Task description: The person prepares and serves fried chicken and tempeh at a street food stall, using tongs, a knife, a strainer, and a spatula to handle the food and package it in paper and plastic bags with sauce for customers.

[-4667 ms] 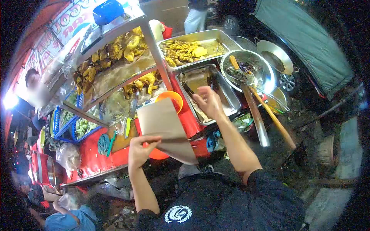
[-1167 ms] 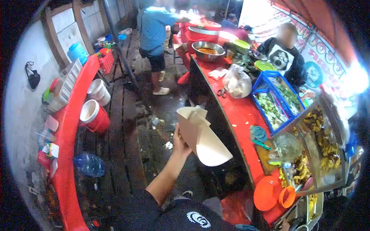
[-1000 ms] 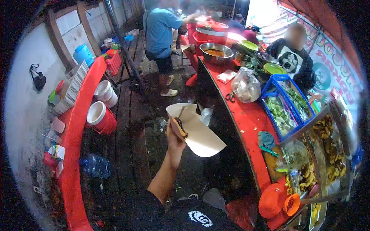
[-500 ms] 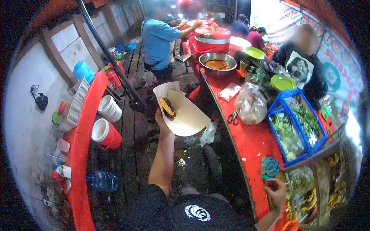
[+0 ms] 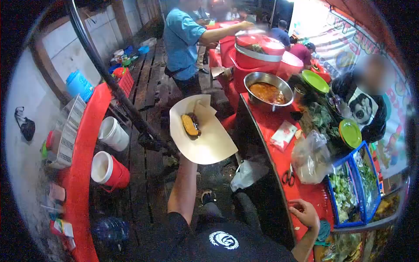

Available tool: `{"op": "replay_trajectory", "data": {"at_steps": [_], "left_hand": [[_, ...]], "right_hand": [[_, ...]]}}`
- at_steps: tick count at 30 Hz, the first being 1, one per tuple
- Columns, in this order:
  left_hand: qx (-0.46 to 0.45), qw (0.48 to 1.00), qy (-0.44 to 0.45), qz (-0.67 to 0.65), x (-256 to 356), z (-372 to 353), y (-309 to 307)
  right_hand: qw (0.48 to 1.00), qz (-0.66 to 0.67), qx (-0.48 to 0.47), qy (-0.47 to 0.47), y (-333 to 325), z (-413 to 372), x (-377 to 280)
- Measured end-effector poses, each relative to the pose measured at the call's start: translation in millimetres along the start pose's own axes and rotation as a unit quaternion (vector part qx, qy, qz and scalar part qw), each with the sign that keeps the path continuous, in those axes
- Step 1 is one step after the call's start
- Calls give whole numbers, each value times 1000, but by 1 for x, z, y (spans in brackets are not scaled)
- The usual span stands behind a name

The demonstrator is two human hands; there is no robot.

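Note:
A sheet of light brown paper (image 5: 214, 146) rests on my left hand (image 5: 187, 163), whose fingers are hidden beneath it. On the paper lie a yellow-orange piece of food (image 5: 189, 125) and dark food beside it. My right hand (image 5: 305, 215) is over the edge of the red table (image 5: 279, 168), empty, its fingers loosely bent and apart. Scissors (image 5: 288, 175) with dark handles lie beyond it, next to a clear plastic bag (image 5: 310, 161). A green cloth (image 5: 324, 231) is by the right wrist.
A metal bowl of red-orange sauce (image 5: 267, 92) stands at the table's far end. Blue-framed baskets of greens (image 5: 349, 192) are at right. A dark pole (image 5: 102, 74) slants across the left, near buckets (image 5: 115, 133). A person in blue (image 5: 181, 43) stands ahead; another person (image 5: 362, 105) is at right.
The view has shifted nearer the table's far end. My right hand has moved forward along the table edge and its fingers are more spread. The paper now hides my left hand's fingers.

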State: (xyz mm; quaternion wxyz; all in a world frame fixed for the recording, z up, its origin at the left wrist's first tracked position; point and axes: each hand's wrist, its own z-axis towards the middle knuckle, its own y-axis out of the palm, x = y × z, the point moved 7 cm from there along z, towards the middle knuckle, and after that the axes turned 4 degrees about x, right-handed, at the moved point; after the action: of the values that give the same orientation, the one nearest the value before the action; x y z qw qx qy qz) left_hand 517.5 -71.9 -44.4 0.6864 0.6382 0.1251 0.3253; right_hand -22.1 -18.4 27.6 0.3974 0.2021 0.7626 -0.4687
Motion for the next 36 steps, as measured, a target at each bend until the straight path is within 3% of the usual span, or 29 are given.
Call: {"op": "replay_trajectory", "data": {"at_steps": [3, 5, 8, 11, 12, 16, 21, 25, 27, 29, 33, 34, 36], "left_hand": [[9, 1000, -15, -16, 18, 71, -18], [15, 999, -27, -28, 29, 115, -25], [21, 998, -48, -27, 38, 168, -34], [26, 997, -69, -24, 38, 209, -42], [28, 997, -73, -23, 39, 221, -47], [36, 995, -91, -14, 37, 262, -58], [45, 992, -115, 17, 29, 312, -70], [62, 988, -134, 43, 16, 357, -81], [75, 985, -146, 53, 7, 380, -84], [88, 982, -155, 62, 3, 399, -86], [117, 977, -168, 52, -9, 440, -93], [124, 976, -170, 51, -9, 446, -95], [137, 975, -170, 47, -8, 457, -99]], "right_hand": [[992, 37, -112, 44, 73, 92, 9], [983, -45, -166, 56, 116, 133, -23], [973, -40, -221, 54, 149, 172, -70], [976, 0, -207, 70, 164, 215, -62], [974, -77, -201, 70, 162, 228, -85], [972, -115, -197, 49, 175, 287, -107], [965, -135, -212, -71, 206, 385, -148], [968, -49, -180, -167, 228, 487, -185], [978, 60, -142, -138, 234, 547, -204], [928, 331, -168, -14, 244, 589, -232], [810, 551, -169, 108, 294, 719, -275], [811, 547, -173, 117, 299, 731, -294], [658, 698, -254, 121, 309, 740, -339]]}}
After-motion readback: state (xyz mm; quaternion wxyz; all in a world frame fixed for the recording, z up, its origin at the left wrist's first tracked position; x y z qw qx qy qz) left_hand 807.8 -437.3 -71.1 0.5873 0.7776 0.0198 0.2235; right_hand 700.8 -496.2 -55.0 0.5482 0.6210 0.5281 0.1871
